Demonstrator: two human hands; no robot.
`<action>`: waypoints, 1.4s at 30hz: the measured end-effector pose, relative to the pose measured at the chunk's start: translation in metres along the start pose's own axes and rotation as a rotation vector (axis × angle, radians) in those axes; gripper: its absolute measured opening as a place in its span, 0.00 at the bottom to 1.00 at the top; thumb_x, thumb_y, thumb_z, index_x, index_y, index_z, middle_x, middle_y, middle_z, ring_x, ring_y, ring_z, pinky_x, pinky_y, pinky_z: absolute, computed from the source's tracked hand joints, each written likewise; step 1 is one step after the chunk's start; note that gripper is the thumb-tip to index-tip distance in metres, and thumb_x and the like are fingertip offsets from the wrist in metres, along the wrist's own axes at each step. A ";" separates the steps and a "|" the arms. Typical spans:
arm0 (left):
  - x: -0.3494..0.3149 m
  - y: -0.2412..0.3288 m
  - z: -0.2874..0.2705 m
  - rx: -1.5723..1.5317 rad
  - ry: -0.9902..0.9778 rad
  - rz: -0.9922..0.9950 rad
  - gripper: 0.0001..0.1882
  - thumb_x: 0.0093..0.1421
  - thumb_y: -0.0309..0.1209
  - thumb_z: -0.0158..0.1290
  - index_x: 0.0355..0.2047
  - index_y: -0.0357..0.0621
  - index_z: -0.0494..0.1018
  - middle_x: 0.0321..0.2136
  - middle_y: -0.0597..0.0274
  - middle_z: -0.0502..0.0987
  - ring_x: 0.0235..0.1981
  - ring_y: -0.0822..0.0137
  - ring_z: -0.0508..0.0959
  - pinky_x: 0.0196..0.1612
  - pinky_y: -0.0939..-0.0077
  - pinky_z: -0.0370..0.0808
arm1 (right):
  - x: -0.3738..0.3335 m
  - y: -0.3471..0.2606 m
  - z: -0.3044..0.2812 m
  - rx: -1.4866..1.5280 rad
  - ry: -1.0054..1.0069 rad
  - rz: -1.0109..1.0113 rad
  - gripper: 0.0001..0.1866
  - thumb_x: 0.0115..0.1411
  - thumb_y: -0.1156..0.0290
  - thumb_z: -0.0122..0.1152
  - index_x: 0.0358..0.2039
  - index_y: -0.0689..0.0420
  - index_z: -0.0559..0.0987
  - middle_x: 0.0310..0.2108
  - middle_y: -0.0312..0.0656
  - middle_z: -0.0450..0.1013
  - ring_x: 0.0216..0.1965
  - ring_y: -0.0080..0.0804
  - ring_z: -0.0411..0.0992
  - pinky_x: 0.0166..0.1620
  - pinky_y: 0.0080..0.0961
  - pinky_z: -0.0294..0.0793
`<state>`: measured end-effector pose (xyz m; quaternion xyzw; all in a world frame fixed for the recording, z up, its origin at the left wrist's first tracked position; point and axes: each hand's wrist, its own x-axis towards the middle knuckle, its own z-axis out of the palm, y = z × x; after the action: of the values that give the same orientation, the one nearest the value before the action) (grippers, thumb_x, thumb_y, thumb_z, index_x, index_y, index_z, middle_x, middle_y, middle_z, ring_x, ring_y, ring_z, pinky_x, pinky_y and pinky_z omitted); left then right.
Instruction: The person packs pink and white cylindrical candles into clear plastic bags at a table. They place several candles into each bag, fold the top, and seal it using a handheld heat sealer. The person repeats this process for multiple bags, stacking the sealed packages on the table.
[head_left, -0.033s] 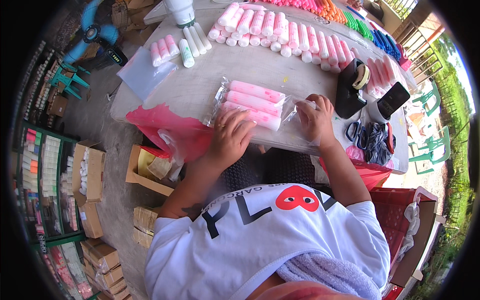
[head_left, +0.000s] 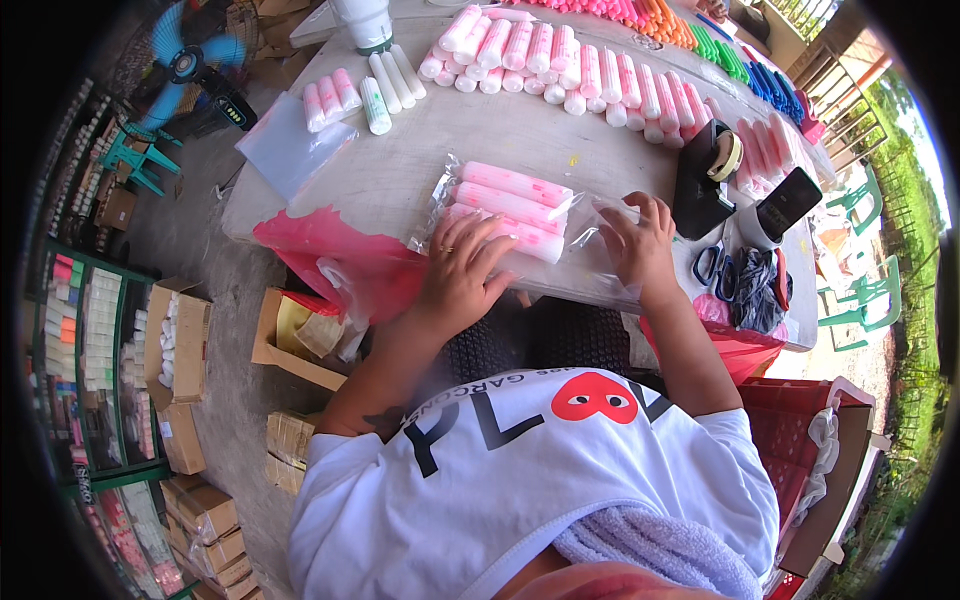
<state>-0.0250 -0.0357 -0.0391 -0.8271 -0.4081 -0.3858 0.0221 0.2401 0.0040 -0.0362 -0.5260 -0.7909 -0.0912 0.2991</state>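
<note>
Little has changed from an instant ago: my right hand point(head_left: 640, 245) sits a touch farther right along the loose end of the clear bag point(head_left: 588, 228), while the three pink-and-white sticks point(head_left: 512, 206) lie side by side as they did, inside the bag on the pale surface point(head_left: 390, 170). The fan point(head_left: 185, 65) shows its blades turned differently (nothing to do with my hands). I take this to mean the pack is no further on, with its right end slack.

My left hand point(head_left: 460, 265) is spread, its fingers resting over the left part of the nearest stick. My right hand has its fingers bent down toward the film; its thumb is out of sight, so I can't tell whether I am pinching the plastic or only touching it.

The film is hard to follow: it is so clear that its edge is lost between glare and surface. My left fingers cover part of the nearest stick. Beyond the tape dispenser point(head_left: 698, 200), the big stack of pink-and-white sticks point(head_left: 590, 75) is plain enough, but the upper edge cuts off the hot-pink bundle point(head_left: 610, 10) behind it.
</note>
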 end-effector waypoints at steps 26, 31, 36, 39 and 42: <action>0.030 -0.001 -0.003 0.153 -0.395 -0.168 0.41 0.45 0.43 0.65 0.59 0.48 0.62 0.58 0.61 0.64 0.62 0.56 0.61 0.62 0.33 0.41 | 0.017 0.000 0.007 0.199 -0.303 -0.341 0.33 0.53 0.73 0.56 0.61 0.52 0.64 0.39 0.44 0.69 0.42 0.43 0.68 0.49 0.35 0.68; 0.023 -0.004 0.001 0.175 -0.336 -0.135 0.39 0.47 0.46 0.63 0.58 0.49 0.63 0.59 0.63 0.64 0.62 0.56 0.61 0.62 0.33 0.41 | 0.017 0.003 -0.001 0.181 -0.388 -0.301 0.34 0.53 0.73 0.53 0.63 0.47 0.62 0.41 0.45 0.69 0.43 0.44 0.69 0.48 0.35 0.69; 0.021 -0.005 0.003 0.162 -0.296 -0.106 0.37 0.48 0.46 0.62 0.57 0.50 0.65 0.60 0.65 0.64 0.62 0.56 0.61 0.62 0.32 0.41 | 0.024 -0.005 -0.008 0.060 -0.584 -0.228 0.39 0.51 0.74 0.53 0.65 0.47 0.56 0.42 0.46 0.68 0.45 0.45 0.70 0.48 0.36 0.69; 0.021 -0.007 0.005 0.179 -0.306 -0.102 0.36 0.48 0.46 0.61 0.58 0.51 0.66 0.60 0.65 0.63 0.62 0.56 0.61 0.61 0.32 0.41 | 0.026 -0.003 -0.006 0.006 -0.605 -0.219 0.40 0.51 0.73 0.54 0.66 0.48 0.54 0.45 0.46 0.69 0.46 0.46 0.70 0.49 0.36 0.69; 0.019 -0.007 0.004 0.174 -0.301 -0.111 0.36 0.49 0.46 0.61 0.57 0.51 0.66 0.60 0.65 0.64 0.62 0.56 0.61 0.61 0.32 0.42 | 0.019 0.006 -0.018 0.001 -0.580 -0.265 0.39 0.51 0.72 0.55 0.65 0.51 0.55 0.47 0.48 0.69 0.47 0.47 0.70 0.50 0.36 0.69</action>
<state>-0.0201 -0.0174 -0.0319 -0.8467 -0.4836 -0.2216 0.0108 0.2474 0.0132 -0.0124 -0.4222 -0.9050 0.0250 0.0468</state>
